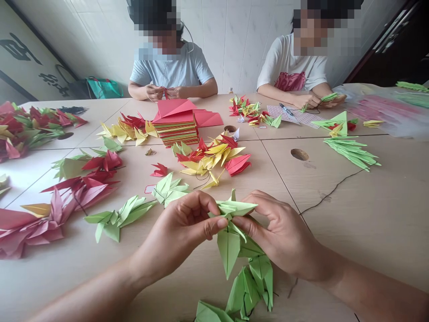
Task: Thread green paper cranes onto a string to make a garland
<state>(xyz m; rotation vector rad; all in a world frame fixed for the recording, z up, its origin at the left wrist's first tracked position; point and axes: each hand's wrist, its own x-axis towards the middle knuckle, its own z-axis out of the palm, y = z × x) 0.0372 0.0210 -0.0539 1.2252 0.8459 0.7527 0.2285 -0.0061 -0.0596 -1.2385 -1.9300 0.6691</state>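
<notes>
My L grip (177, 228) and R grip (278, 235) are both pressed together on a green origami crane (233, 208), thumbs & fingers pinching it from either side, just above the near part of the desk (335, 179). It looks joined to a strand of green cranes (243, 279) trailing toward me, though I can't tell exactly how from here; a black thread (331, 192) runs across the desk on the right. Done so far: plenty. Near left there's a big red-and-pink crane bunch (50, 219), w/ a smaller green crane cluster (117, 217) beside it, and a heap of yellow & red cranes (211, 156) sits mid-desk. Left: a thick stack of red, yellow & green paper (177, 127) at the far side, apparently unfolded, w/ a red sheet on top. Far off, one co-worker's hands (157, 93) pinch a small red piece, and another's hands (310, 100) work on green paper near a pen (286, 109).
</notes>
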